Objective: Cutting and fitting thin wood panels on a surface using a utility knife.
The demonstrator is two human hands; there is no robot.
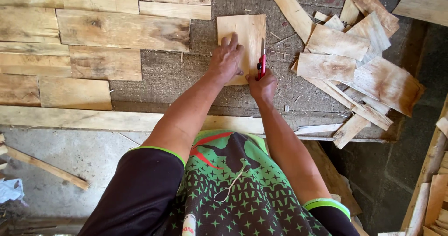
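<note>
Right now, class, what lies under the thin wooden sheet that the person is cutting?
Under the thin wooden sheet is the rough grey work surface, littered with splinters. The left hand presses the sheet flat; the right hand holds a red cutter. The surface directly beneath stays covered.

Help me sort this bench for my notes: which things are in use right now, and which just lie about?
In use:
left hand pressing the wood sheet
right hand holding the red knife

Lying about:
heap of offcuts
laid-out boards
loose slat
</note>
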